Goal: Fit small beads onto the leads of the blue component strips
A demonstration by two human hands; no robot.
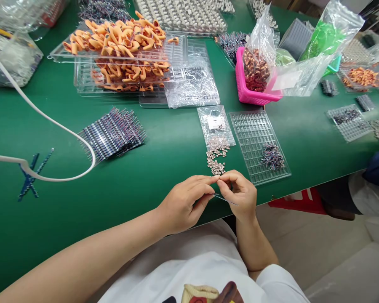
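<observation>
Green worktop [164,155] was noted as the working surface, lit from above with a pale sheen. At its near edge, a thin dark strand [225,199] was held between the thumb and fingers of the left hand [188,204]. It was seen as slender, bluish and nearly straight, slanted down across the palm side of the right hand [241,195]. The right thumb and forefinger were closed in a pinch against the left fingertips; whether a small part was gripped there could not be told.

Just beyond the fingertips, small pinkish-silver pieces [217,164] were heaped loosely, some lying over the end of a clear labelled bag [210,120]. To the right, a clear slotted tray [244,145] was occupied at one side by a tangle of thin, dark-and-reddish wired parts [272,157].

Farther back, a pink basket [259,99] was filled with a plastic bag of coppery-red parts [255,69]. Clear trays [82,80] were stacked at the left, loaded with orange curved parts [123,38]. Nearer, striped wired parts [110,134] were laid in rows, beside a looped white cord [57,122].
</observation>
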